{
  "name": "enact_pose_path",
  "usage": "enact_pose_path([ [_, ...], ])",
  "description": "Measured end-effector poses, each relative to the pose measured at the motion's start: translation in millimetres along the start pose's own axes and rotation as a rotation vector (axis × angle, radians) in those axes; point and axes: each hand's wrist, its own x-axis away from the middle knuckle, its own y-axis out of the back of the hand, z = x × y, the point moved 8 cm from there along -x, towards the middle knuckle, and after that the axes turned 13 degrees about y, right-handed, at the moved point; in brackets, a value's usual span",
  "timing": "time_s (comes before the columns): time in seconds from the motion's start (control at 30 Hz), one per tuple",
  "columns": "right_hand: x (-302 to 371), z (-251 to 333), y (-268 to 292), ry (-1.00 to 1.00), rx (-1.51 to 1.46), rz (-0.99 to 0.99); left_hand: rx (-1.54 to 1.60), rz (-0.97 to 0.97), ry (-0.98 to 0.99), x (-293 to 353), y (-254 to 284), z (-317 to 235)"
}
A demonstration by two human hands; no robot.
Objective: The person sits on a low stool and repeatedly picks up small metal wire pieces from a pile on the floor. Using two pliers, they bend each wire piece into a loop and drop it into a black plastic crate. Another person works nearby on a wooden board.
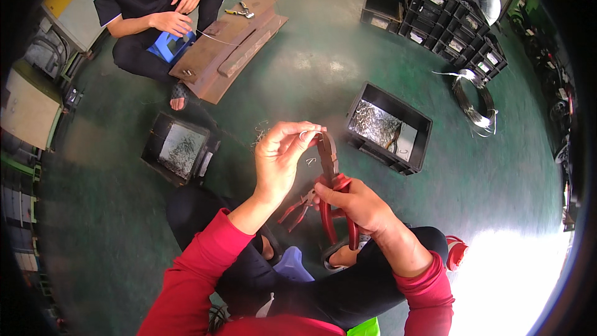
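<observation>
In front of me, my left hand (pixel 280 155) pinches a small piece of bent wire (pixel 309 134) between thumb and fingers. My right hand (pixel 354 202) is wrapped round the red handles of a pair of pliers (pixel 328 158). The jaws of these pliers point away from me and meet the wire at my left fingertips; whether they grip it is too small to tell. A second, smaller pair of red-handled pliers (pixel 298 208) lies on the floor below my hands. A little bent wire piece (pixel 311 162) shows on the floor between my hands.
Black crates with metal pieces stand at the right (pixel 423 155) and left (pixel 149 149). A wire coil (pixel 476 102) lies farther right, near stacked black crates (pixel 429 9). Opposite, a person (pixel 155 6) sits by a brown board (pixel 208 62) with pliers (pixel 239 10) on it.
</observation>
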Motion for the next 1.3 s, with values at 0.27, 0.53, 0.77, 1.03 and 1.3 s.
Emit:
enact_pose_path([
  [0.27, 5, 7, -5, -0.019, -0.07, -0.023, 0.039, 0.001, 0.016, 3, 1, 5],
  [0.53, 9, 12, -11, -0.027, -0.125, -0.005, 0.073, 0.046, 0.021, 4, 4, 11],
  [0.77, 12, 19, -13, 0.094, -0.047, 0.027, 0.122, 0.049, 0.035, 4, 1, 3],
  [1.03, 19, 27, 39, 0.216, -0.103, -0.239, -0.137, 0.031, -0.053, -25, 23, 56],
  [1.3, 57, 29, 99, 0.284, -0.297, -0.504, -1.317, -0.086, 0.557, 81, 133, 318],
])
